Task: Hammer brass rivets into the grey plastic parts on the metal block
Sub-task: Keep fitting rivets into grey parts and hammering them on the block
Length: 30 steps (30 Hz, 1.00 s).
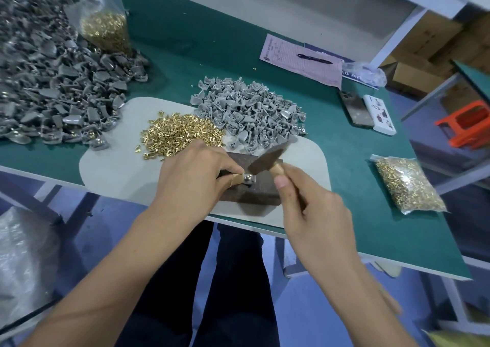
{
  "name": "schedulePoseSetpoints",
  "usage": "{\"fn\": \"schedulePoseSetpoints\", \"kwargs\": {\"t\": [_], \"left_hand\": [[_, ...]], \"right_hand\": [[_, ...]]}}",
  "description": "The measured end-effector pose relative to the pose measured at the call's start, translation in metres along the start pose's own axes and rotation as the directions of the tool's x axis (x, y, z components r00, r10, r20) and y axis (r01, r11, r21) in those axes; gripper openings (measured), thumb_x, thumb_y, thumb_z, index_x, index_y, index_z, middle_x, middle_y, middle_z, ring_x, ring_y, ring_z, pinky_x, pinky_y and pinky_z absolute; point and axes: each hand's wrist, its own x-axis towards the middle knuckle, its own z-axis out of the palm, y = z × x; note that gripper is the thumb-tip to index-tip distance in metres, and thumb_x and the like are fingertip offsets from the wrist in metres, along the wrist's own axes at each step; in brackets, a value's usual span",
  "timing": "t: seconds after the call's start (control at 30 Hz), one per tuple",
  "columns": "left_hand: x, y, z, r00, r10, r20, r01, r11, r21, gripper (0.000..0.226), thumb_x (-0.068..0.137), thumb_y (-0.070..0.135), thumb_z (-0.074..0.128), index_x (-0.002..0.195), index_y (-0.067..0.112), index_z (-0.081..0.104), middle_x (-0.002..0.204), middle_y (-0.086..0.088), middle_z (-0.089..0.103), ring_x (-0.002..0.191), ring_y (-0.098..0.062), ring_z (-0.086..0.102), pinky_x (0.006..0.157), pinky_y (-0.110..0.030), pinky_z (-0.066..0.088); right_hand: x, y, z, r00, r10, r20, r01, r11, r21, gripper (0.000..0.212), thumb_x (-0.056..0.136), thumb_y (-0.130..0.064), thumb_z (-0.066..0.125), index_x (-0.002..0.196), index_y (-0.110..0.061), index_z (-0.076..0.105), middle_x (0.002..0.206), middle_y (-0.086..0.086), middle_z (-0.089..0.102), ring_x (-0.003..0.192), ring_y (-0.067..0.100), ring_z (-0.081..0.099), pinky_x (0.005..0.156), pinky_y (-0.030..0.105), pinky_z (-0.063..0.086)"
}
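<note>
Over block (254, 187) | right hand (315, 208) grips hammer (267, 158), seemingly raised

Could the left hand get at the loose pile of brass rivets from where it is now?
Probably yes: the left hand, pinching the grey part on the metal block, sits right beside the loose rivets, with nothing between, once it lets go.
</note>
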Motion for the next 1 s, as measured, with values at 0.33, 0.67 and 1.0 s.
{"fn": "schedulePoseSetpoints", "kwargs": {"t": [0.33, 0.67, 1.0], "left_hand": [[0.001, 0.0, 0.0, 1.0, 0.003, 0.021, -0.004, 1.0, 0.026, 0.012, 0.084, 0.056, 0.07, 0.091, 0.047, 0.075, 0.089, 0.026, 0.065, 0.087, -0.002, 0.04, 0.059, -0.027, 0.03], [-0.006, 0.006, 0.009, 1.0, -0.002, -0.013, 0.002, 0.999, -0.036, 0.005, 0.087, 0.04, 0.067, 0.085, 0.038, 0.07, 0.085, 0.021, 0.057, 0.088, -0.002, 0.041, 0.056, -0.021, 0.03], [-0.03, -0.037, -0.007, 0.956, -0.172, -0.236, 0.118, 0.967, -0.228, 0.005, 0.091, 0.038, 0.065, 0.096, 0.04, 0.065, 0.097, 0.025, 0.063, 0.094, 0.003, 0.05, 0.066, -0.017, 0.04]], "right_hand": [[-0.001, 0.016, -0.002, 0.982, 0.185, -0.036, -0.185, 0.983, -0.014, 0.032, 0.1, -0.062, 0.032, 0.125, -0.055, 0.051, 0.087, -0.021, 0.066, 0.081, 0.01, 0.058, 0.064, 0.033, 0.043], [0.013, 0.044, 0.015, 0.897, 0.441, 0.024, -0.362, 0.766, -0.531, 0.038, 0.104, -0.035, 0.044, 0.14, -0.039, 0.053, 0.125, 0.004, 0.056, 0.113, 0.033, 0.042, 0.083, 0.04, 0.038], [0.049, -0.055, 0.058, 0.964, -0.26, 0.05, 0.249, 0.955, 0.162, 0.022, 0.099, -0.027, 0.065, 0.119, -0.027, 0.073, 0.108, -0.013, 0.07, 0.104, 0.015, 0.058, 0.097, 0.04, 0.044]]}}
